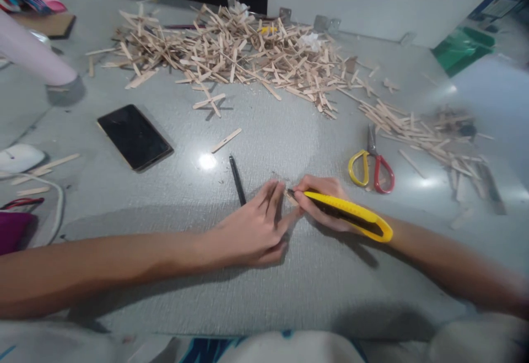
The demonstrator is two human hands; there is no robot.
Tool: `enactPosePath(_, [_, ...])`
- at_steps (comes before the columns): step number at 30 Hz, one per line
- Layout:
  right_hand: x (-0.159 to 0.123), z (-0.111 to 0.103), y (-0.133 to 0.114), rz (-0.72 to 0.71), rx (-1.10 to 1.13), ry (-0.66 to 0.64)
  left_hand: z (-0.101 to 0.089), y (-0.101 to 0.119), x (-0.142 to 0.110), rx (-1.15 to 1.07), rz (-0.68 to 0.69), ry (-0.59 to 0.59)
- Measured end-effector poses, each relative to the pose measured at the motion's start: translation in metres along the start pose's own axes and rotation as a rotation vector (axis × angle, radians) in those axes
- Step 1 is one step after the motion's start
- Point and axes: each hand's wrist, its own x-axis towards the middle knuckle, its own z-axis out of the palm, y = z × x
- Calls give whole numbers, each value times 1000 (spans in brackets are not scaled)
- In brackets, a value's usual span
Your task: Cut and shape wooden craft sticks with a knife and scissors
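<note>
My right hand [324, 200] grips a yellow utility knife [351, 214] close to its tip, the handle slanting back over my wrist. The tip meets a small wooden stick [291, 198], mostly covered by my fingers. My left hand [264, 225] presses that stick against the grey table [198, 302], fingers bent around it. Beside the left hand lies a black pen [237, 180]. A loose craft stick [226, 140] with a dark mark rests farther back. Scissors [372, 164] with one yellow and one red handle lie to the right of my right hand.
A big heap of craft sticks [231, 49] spreads along the back, and another pile [417, 131] lies at the right. A dark phone [135, 137], a white mouse [20, 158] and a pink cylinder [37, 54] are on the left. A green container [463, 52] stands back right.
</note>
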Motion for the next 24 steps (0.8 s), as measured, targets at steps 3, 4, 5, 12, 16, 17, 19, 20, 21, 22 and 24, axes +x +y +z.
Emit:
enactPosePath(3, [2,-2,-3,-41,-44,-10,-1,1,0,-10,-16,-25])
enactPosePath(4, [2,-2,-4,-53,-53,-9,-2,2,1,1,-18,-38])
enactPosePath(5, [1,-3,-4,-64,-61,-9,-2,2,1,13,-23,-48])
enactPosePath(12, [-7,-1,3,-99,-119,-23,1,2,1,65,-16,-56])
enactPosePath(16, [-11,-1,2,-35,-76,37,3,2,0,68,0,-57])
enactPosePath(17, [-12,-1,1,-17,-71,69,3,2,0,82,4,-53])
enactPosePath(19, [-13,-2,-1,18,-78,132,4,3,0,112,10,-48])
enactPosePath(20, [-13,-2,-2,31,-83,154,4,3,1,121,10,-46])
enactPosePath(21, [-12,-2,-3,38,-86,164,4,3,1,124,8,-40])
enactPosePath(22, [-11,-2,-3,39,-90,161,4,3,2,121,8,-34])
enactPosePath(24, [-10,0,-2,23,-94,131,3,3,2,116,7,-29])
